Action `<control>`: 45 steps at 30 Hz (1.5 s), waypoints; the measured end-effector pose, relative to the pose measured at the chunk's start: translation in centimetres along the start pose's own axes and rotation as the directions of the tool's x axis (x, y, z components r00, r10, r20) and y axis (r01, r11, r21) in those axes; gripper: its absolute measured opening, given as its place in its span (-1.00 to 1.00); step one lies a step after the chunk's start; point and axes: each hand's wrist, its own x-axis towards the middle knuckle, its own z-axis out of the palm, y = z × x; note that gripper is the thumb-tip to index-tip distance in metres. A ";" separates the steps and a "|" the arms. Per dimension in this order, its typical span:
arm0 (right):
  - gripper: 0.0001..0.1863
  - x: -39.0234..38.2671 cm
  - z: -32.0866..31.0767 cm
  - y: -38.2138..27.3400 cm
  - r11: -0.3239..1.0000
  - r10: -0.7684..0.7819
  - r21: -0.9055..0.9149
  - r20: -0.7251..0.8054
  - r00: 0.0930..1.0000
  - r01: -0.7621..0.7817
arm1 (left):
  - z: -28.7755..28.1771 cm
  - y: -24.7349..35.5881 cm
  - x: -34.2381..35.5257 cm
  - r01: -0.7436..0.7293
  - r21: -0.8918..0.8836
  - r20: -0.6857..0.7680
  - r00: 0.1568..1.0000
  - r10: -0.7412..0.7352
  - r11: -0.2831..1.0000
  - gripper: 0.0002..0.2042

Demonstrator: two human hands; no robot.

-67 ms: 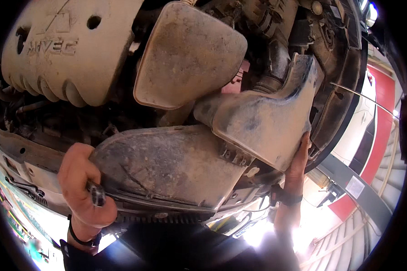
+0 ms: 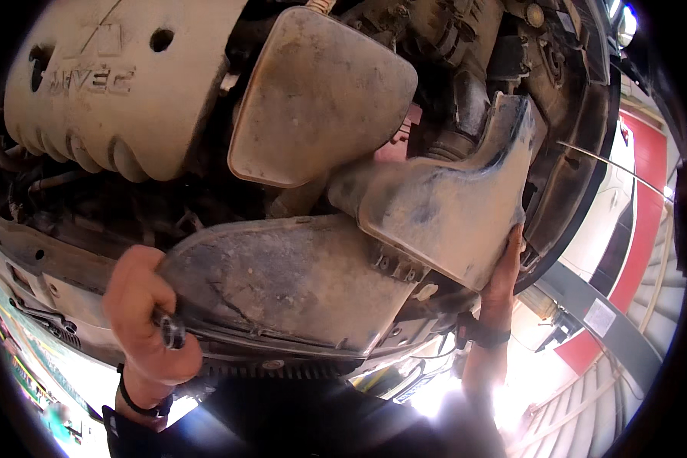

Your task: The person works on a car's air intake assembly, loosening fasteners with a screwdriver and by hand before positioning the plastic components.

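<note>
My left hand (image 2: 141,313) is closed around a short metal tool (image 2: 172,330) with a round end, its fingers against the left end of a long dusty plastic duct (image 2: 286,275). My right hand (image 2: 504,267) grips the right edge of a curved, dusty plastic intake housing (image 2: 443,206), which lies over the duct's right end; some of its fingers are hidden behind it. A dusty rounded-rectangle plastic box (image 2: 320,91) sits above both pieces.
The engine cover (image 2: 107,107) fills the upper left. A thin metal rod (image 2: 603,156) crosses the right of the engine bay. Wrenches (image 2: 42,317) lie at the front edge on the left. A grey lift arm (image 2: 588,301) shows beyond the car at the right.
My left hand, with the metal tool in it, has shifted slightly right and down. My right hand stays at the housing's edge.
</note>
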 end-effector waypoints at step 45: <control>-0.23 3.6 -0.5 -3.3 0.986 0.070 -0.153 0.024 0.997 -0.066 | 3.9 4.0 -7.1 -0.017 0.228 0.162 0.987 -0.020 0.973 -0.72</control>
